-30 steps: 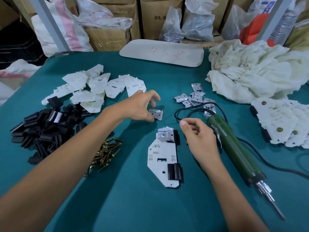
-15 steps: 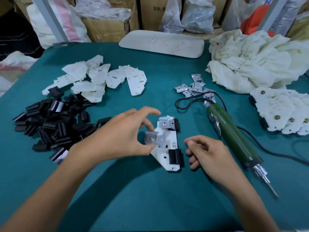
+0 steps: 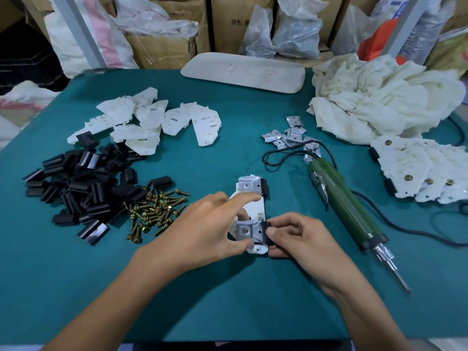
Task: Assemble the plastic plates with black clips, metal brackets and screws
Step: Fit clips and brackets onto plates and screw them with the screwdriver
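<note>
Plastic plate (image 3: 256, 211) carries two metal brackets (image 3: 247, 184), two black clips (image 3: 264, 186); our left hand (image 3: 202, 231) pinches the nearer bracket (image 3: 247, 230), our right hand (image 3: 301, 236) seemingly grips the nearer clip (image 3: 264, 228), mid-tabletop (image 3: 228, 287).

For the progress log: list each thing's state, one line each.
Plate: flat on table.
Far bracket: seated, no screw.
Near bracket: held by left hand.
Near clip: pinched by right hand.
Screwdriver: lying idle.
Screws: loose pile.
Finished plates: stacked, screwed.
</note>
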`<state>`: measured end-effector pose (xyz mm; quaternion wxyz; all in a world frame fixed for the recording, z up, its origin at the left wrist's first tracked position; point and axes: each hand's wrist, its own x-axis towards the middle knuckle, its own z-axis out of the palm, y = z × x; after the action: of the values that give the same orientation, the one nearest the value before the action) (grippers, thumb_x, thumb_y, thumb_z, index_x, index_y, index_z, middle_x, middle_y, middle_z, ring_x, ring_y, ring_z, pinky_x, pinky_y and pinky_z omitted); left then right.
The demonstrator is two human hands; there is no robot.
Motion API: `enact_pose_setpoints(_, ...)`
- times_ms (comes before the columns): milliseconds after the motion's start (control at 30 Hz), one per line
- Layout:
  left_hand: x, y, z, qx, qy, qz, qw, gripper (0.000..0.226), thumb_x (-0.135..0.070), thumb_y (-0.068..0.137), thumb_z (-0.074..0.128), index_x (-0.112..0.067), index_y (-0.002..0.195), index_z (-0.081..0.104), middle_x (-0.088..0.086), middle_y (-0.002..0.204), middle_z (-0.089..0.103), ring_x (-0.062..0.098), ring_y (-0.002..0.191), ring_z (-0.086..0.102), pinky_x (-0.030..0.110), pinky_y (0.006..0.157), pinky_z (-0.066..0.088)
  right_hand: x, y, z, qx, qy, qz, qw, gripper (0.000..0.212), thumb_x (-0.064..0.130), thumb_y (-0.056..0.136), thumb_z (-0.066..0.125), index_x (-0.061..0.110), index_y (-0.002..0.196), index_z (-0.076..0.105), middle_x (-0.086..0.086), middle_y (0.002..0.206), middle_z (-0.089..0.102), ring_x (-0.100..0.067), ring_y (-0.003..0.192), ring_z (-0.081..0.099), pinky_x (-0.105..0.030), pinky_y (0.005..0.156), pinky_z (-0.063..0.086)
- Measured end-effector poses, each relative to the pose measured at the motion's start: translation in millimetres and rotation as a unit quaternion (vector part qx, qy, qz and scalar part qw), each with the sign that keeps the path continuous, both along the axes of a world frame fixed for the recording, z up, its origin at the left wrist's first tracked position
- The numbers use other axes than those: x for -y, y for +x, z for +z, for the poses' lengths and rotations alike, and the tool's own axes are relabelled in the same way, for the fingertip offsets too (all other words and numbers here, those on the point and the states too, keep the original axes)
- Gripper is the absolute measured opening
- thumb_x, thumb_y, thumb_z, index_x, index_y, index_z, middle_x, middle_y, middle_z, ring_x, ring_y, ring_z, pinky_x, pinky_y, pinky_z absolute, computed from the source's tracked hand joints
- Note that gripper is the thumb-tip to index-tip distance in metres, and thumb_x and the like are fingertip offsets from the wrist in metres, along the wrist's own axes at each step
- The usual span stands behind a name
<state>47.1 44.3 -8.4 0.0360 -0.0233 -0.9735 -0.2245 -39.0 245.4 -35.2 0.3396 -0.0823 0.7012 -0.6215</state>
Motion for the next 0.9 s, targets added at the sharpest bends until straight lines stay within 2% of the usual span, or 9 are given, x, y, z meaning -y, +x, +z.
enact_pose_setpoints(133,1.2,2.9,-11.8,-0.009,0.088,0.020,0.996,0.074,-0.052,0.077,0.077,-0.051,0.139,0.037,-0.029,0.110,0.063,-0.005,0.108,0.047,0.013,0.089,0.037,5.9,-0.2,2.2,0.034,-0.024,-0.020,0.999,0.009,0.002,0.092,0.072,0.001,0.094,0.063,-0.011,0.074,0.075,-0.019,0.065,0.073,-0.023,0.062,0.058)
enact_pose_setpoints(200,0.8,2.6,-19.0,-0.027,0.138,0.041,0.989,0.068,-0.057,0.073,0.080,-0.050,0.132,0.048,-0.031,0.117,0.060,-0.004,0.116,0.046,0.012,0.092,0.036,10.4,-2.1,4.1,0.033,-0.042,-0.047,0.997,0.014,-0.005,0.087,0.073,0.000,0.092,0.061,-0.017,0.074,0.074,-0.023,0.062,0.072,-0.025,0.059,0.058)
enact_pose_setpoints(300,2.7,-0.8,-26.1,-0.067,0.234,0.127,0.962,0.056,-0.069,0.066,0.076,-0.054,0.117,0.060,-0.029,0.141,0.034,-0.004,0.134,0.025,0.009,0.104,0.028,19.7,-11.8,10.3,0.007,-0.092,-0.072,0.993,0.017,-0.009,0.085,0.072,0.002,0.092,0.061,-0.018,0.076,0.074,-0.024,0.061,0.070,-0.027,0.057,0.057)
enact_pose_setpoints(333,4.2,-3.6,-24.6,-0.064,0.274,0.143,0.949,0.052,-0.069,0.068,0.077,-0.056,0.116,0.060,-0.025,0.145,0.031,-0.003,0.138,0.023,0.012,0.104,0.029,23.4,-16.7,12.8,0.003,-0.121,-0.075,0.990,0.018,-0.011,0.086,0.070,0.003,0.093,0.061,-0.016,0.076,0.075,-0.022,0.063,0.071,-0.026,0.059,0.058)
enact_pose_setpoints(367,6.2,-7.1,-21.8,-0.060,0.330,0.137,0.932,0.048,-0.063,0.072,0.077,-0.055,0.117,0.060,-0.020,0.147,0.036,-0.001,0.139,0.029,0.016,0.104,0.035,26.4,-22.1,15.2,-0.002,-0.145,-0.075,0.987,0.019,-0.012,0.086,0.069,0.003,0.094,0.061,-0.013,0.077,0.075,-0.019,0.064,0.071,-0.025,0.061,0.058)
enact_pose_setpoints(467,9.9,-16.4,-11.3,-0.060,0.520,0.069,0.849,0.044,-0.027,0.085,0.078,-0.038,0.124,0.062,-0.001,0.125,0.069,0.012,0.116,0.062,0.027,0.093,0.053,34.4,-35.4,18.6,-0.009,-0.183,-0.067,0.981,0.018,-0.011,0.088,0.068,0.005,0.094,0.062,-0.011,0.077,0.075,-0.017,0.066,0.071,-0.026,0.065,0.060)
enact_pose_setpoints(533,10.3,-20.7,-9.3,-0.061,0.562,0.067,0.822,0.047,-0.015,0.083,0.079,-0.033,0.124,0.063,0.008,0.115,0.073,0.019,0.101,0.066,0.028,0.088,0.054,37.5,-40.2,16.1,-0.006,-0.189,-0.063,0.980,0.019,-0.011,0.089,0.066,0.007,0.095,0.062,-0.011,0.076,0.075,-0.017,0.066,0.071,-0.028,0.067,0.061)
enact_pose_setpoints(733,8.0,-28.1,-16.4,-0.067,0.604,0.100,0.788,0.055,-0.008,0.068,0.085,-0.016,0.116,0.061,0.007,0.095,0.073,0.022,0.082,0.065,0.028,0.077,0.058,34.7,-46.0,6.3,-0.004,-0.196,-0.036,0.980,0.016,-0.008,0.092,0.064,0.007,0.098,0.063,-0.009,0.080,0.076,-0.016,0.070,0.073,-0.025,0.066,0.059)
enact_pose_setpoints(900,6.6,-29.2,-19.3,-0.075,0.598,0.109,0.790,0.048,-0.014,0.063,0.089,-0.025,0.102,0.064,0.001,0.089,0.067,0.020,0.075,0.063,0.027,0.075,0.057,32.7,-48.7,3.7,0.008,-0.189,-0.026,0.982,0.015,-0.008,0.094,0.060,0.005,0.101,0.061,-0.010,0.084,0.077,-0.018,0.071,0.074,-0.027,0.067,0.061)
